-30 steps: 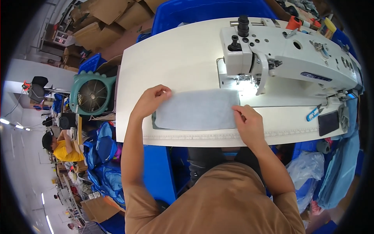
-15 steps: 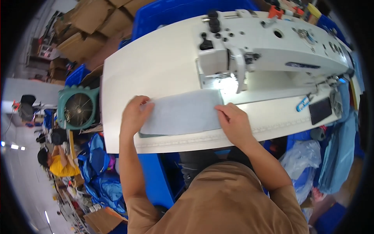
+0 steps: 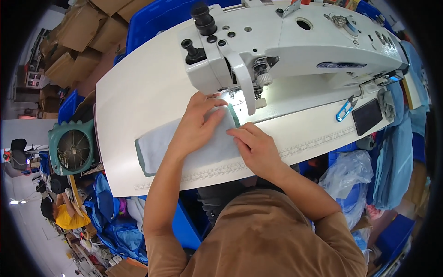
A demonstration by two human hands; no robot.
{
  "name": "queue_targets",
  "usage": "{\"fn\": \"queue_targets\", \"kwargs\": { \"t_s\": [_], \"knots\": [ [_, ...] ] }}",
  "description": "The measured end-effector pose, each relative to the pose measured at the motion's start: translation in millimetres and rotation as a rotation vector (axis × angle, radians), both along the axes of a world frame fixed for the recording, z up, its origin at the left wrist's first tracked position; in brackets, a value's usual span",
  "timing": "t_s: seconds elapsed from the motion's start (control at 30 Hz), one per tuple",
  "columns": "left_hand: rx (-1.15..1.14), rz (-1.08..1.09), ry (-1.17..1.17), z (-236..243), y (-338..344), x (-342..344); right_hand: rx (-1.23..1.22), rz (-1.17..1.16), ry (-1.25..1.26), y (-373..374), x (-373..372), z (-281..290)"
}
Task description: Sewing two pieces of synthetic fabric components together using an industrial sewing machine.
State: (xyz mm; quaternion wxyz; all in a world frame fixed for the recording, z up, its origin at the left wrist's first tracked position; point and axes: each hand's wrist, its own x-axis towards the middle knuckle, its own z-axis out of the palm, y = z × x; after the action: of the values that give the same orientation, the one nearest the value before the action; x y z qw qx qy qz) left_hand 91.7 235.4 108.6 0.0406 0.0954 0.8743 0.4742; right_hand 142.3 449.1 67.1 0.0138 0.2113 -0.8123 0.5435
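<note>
A pale grey-blue rectangular cloth panel (image 3: 161,143), with green fabric showing along its short ends, lies on the white table with its right end by the sewing machine's needle area. My left hand (image 3: 196,124) rests over the panel's far right corner, fingers stretched toward the lit presser foot (image 3: 232,92) and thumb apart. At the near part of the right end, my right hand (image 3: 258,150) pinches the cloth's edge between thumb and fingers. The white sewing machine (image 3: 290,46) stands just beyond both hands. My left hand and forearm cover part of the panel.
A printed ruler strip (image 3: 295,150) runs along the table's near edge. Blue thread snips (image 3: 345,110) and a dark flat phone-like slab (image 3: 368,117) lie at the right. A green fan (image 3: 72,147) stands left of the table; a person in yellow (image 3: 69,216) is farther off.
The cloth has shifted right, toward the needle area. My left hand has moved from its left end to the far right corner; my right hand stays at the right end. The view has shifted.
</note>
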Motion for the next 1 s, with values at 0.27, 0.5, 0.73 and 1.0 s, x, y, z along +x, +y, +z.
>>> {"fn": "queue_targets", "kwargs": {
  "t_s": [0.27, 0.5, 0.73, 1.0],
  "knots": [
    [-0.088, 0.051, 0.077, -10, -6, 0, -0.019, 0.007, -0.057, 1, -4, 3],
    [-0.329, 0.005, 0.387, -14, -1, -5, -0.003, -0.006, -0.087, 2, -7, 6],
    [-0.303, 0.125, 0.157, -16, 3, 0, 0.024, -0.008, -0.117, 0, -9, 7],
    [-0.228, 0.129, -0.024, -11, -5, -4, 0.083, -0.027, -0.194, -3, -12, 15]
  ]
}}
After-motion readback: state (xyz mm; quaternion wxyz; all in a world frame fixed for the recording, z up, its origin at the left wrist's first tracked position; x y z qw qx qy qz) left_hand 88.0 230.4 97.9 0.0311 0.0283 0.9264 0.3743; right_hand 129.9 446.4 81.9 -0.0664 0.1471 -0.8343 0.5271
